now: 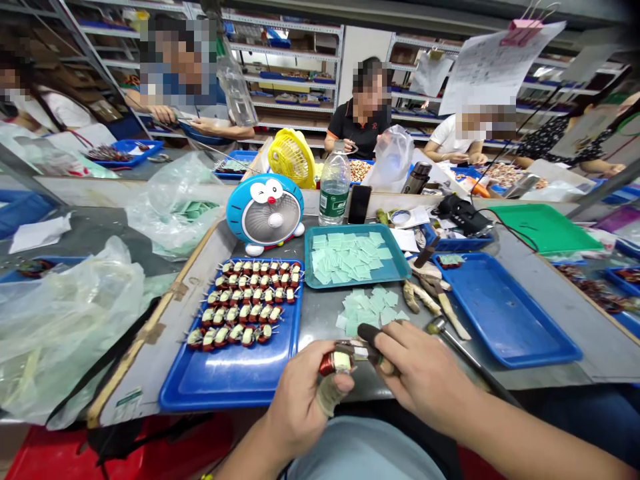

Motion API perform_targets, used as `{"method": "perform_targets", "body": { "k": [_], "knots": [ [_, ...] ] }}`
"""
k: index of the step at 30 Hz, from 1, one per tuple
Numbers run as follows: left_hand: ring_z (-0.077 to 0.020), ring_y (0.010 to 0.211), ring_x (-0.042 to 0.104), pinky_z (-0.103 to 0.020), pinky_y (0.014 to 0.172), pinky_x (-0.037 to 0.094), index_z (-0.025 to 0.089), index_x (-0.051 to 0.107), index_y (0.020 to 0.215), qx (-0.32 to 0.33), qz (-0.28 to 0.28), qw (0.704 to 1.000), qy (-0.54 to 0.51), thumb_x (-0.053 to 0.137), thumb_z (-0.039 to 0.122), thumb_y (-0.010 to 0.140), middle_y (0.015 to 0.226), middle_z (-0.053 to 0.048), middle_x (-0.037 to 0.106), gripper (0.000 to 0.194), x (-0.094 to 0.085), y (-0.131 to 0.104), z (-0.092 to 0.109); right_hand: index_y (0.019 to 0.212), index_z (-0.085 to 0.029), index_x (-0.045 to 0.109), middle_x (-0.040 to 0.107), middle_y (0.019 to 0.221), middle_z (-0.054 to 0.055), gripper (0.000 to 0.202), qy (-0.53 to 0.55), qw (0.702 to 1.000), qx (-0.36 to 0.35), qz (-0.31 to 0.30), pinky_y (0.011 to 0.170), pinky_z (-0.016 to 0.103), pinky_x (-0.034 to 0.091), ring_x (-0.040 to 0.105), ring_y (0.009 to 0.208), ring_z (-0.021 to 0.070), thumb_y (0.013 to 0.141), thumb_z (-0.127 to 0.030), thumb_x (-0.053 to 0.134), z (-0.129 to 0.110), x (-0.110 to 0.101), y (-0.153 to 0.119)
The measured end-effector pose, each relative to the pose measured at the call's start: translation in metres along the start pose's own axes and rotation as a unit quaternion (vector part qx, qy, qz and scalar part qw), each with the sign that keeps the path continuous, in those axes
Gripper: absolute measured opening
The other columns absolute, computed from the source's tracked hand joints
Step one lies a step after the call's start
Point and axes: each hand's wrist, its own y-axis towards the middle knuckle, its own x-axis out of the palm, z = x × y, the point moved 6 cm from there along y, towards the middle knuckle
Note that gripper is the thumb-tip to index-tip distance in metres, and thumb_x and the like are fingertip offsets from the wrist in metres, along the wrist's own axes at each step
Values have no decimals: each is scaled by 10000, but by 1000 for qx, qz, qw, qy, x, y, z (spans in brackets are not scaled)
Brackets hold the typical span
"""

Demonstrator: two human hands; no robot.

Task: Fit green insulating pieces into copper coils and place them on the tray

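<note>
My left hand (303,393) is closed round a copper-wound coil (336,362) with a pale yellow top, low in the middle of the view. My right hand (417,363) has its fingers wrapped round a small tool (363,351), whose metal end touches the coil; a dark cover sits on one fingertip. Just beyond the hands lies a loose pile of pale green squares (367,308). More squares fill a teal tray (403,270) behind it. Rows of similar coils (245,313) stand in the blue tray (220,390) on the left.
A blue fan (267,210), a bottle (334,187) and a phone (359,204) stand behind the trays. Pliers (440,293), a hammer (467,357) and another blue tray (515,310) lie right. Wooden dividers edge the bench. Several people sit beyond.
</note>
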Motion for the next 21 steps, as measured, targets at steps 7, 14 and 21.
{"method": "perform_targets", "body": {
  "k": [7,14,21],
  "knots": [
    [-197,861,637,-293,786,497,184,551,1211,-101,10,976,-193,508,597,968,939,-75,692,481,0,-4,-33,992,-214,474,505,1048,66,30,84,993,83,16,785,369,439,505,930,213,1013,-217,496,27,6,-20],
    [-222,1016,621,-331,909,473,210,486,1360,-153,-8,978,-140,583,498,971,1124,-89,661,494,11,3,-41,927,-214,445,491,976,41,131,149,982,96,-63,789,369,445,504,908,199,1049,-263,441,21,25,-27],
    [-205,1022,653,-312,922,483,248,514,1331,-101,-16,995,19,540,421,1003,1191,-67,681,371,10,8,-23,962,-213,475,522,1082,59,65,121,989,49,-71,824,381,391,476,958,223,1018,-238,498,17,22,-18]
  ]
}}
